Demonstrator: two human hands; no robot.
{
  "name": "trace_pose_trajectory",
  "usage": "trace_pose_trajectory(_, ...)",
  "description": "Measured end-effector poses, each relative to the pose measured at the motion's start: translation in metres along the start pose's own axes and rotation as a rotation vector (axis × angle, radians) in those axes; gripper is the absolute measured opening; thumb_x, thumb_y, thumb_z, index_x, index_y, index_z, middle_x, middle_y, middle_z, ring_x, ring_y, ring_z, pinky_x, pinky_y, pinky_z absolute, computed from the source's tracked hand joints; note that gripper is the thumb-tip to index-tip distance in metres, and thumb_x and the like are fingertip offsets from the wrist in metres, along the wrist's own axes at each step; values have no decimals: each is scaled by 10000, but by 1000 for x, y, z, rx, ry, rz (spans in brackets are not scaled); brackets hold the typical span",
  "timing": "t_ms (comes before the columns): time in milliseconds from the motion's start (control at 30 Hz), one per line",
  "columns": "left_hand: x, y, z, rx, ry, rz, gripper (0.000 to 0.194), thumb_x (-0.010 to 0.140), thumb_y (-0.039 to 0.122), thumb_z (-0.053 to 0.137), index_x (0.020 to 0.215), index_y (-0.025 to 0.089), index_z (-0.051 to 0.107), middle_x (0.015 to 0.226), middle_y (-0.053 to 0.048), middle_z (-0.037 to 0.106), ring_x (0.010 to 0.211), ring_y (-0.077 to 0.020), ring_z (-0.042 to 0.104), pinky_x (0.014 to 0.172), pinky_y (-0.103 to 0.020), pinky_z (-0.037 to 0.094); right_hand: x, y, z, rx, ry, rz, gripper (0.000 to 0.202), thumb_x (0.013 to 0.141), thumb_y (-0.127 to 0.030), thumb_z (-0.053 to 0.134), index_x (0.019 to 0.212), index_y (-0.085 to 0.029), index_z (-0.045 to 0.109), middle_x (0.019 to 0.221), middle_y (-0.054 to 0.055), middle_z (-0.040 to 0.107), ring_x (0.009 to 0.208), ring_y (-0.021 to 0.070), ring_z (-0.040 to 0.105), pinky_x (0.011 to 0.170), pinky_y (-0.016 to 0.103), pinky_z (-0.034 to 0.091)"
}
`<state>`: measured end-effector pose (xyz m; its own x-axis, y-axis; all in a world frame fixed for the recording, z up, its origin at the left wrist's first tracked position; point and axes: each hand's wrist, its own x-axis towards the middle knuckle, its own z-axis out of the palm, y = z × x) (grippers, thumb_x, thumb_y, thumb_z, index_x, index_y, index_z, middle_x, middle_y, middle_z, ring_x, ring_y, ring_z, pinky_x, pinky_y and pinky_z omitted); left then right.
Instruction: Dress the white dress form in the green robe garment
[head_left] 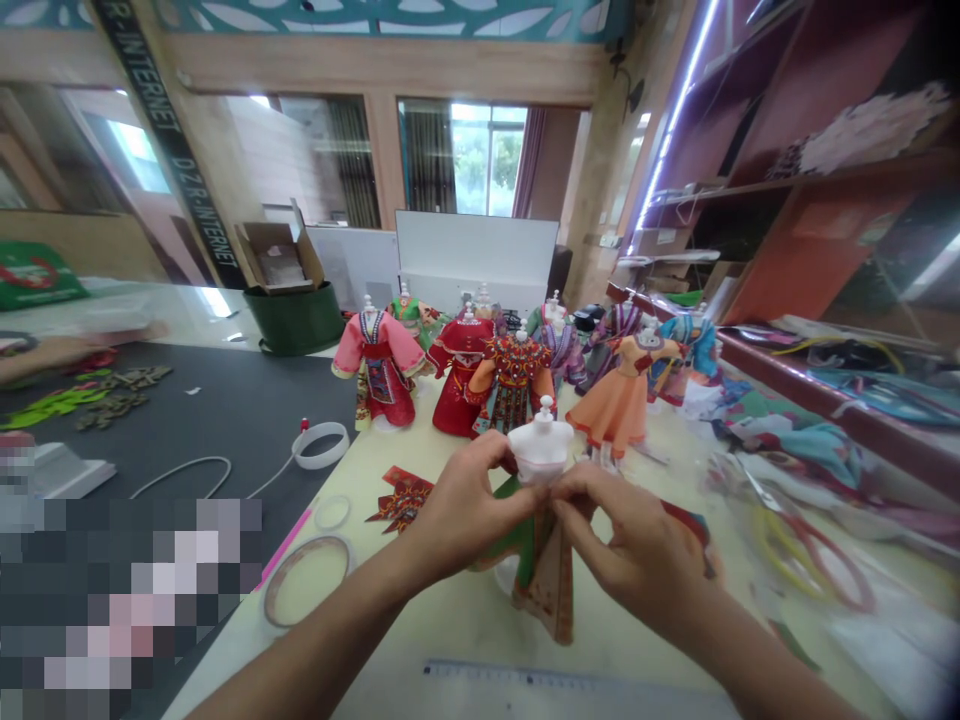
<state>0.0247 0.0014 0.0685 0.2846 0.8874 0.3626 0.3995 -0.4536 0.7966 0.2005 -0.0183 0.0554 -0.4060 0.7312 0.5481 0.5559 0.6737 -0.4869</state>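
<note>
White mini mannequin [541, 448], lower ctr of frame: L hand [472, 490] and R hand [626, 515] both pinch cloth [551, 570] at its waist.  I see scissors [810, 550] lower R.

head view: worn on the person's head | faces forward and down | hands [536, 500] close, desk [397, 610] below, windows [487, 160] farther off | single view, none shared

Sm. white dress form [541, 445] upright on pale tbl [450, 625], w/ green/brown skirt [552, 585] hanging at waist.
</note>
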Motion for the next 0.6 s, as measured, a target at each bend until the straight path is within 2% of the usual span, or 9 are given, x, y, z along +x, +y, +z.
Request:
trace_pose_trajectory(133,-6,-3,1,-84,26,-3,260,755,263,643,988,158,590,958,-65,648,913,-204,593,827,-338,466,-1,-1,5,44,72,42,76,814,-133,511,801,-203,538,665,-13,568,582,129,550,544,252,441)
trace_pose_trajectory(200,-12,-8,2,-104,100,42,263,766,225,631,1016,174,567,976,-59,643,922,-191,593,831,-326,467,0,-1,5,41,86,11,98,811,-118,513,826,-206,553,704,-5,584,614,135,565,564,255,451)
trace_pose_trajectory(300,-22,-19,5,-18,282,229,152,783,146,592,929,186,580,935,-51,626,901,-178,589,810,-317,473,2,-1,5,43,88,-42,135,812,-99,507,862,-208,571,752,8,596,657,144,579,597,264,463)
trace_pose_trajectory(367,-27,-25,8,69,343,364,127,791,105,566,882,187,598,906,-53,616,860,-169,590,770,-307,486,3,-1,5,53,79,-67,159,810,-84,497,873,-207,575,775,16,600,680,148,587,614,268,472)
trace_pose_trajectory(467,-29,-29,13,173,359,483,181,794,74,554,919,191,613,905,-61,618,843,-165,588,746,-299,497,3,-1,6,65,54,-94,178,808,-72,485,879,-204,582,821,33,607,736,161,602,659,281,491)
trace_pose_trajectory(600,-27,-26,16,263,346,551,198,788,73,567,944,186,613,898,-62,626,842,-170,578,743,-308,496,2,-2,5,63,50,-122,168,820,-73,473,865,-192,582,824,43,598,755,162,607,671,280,503)
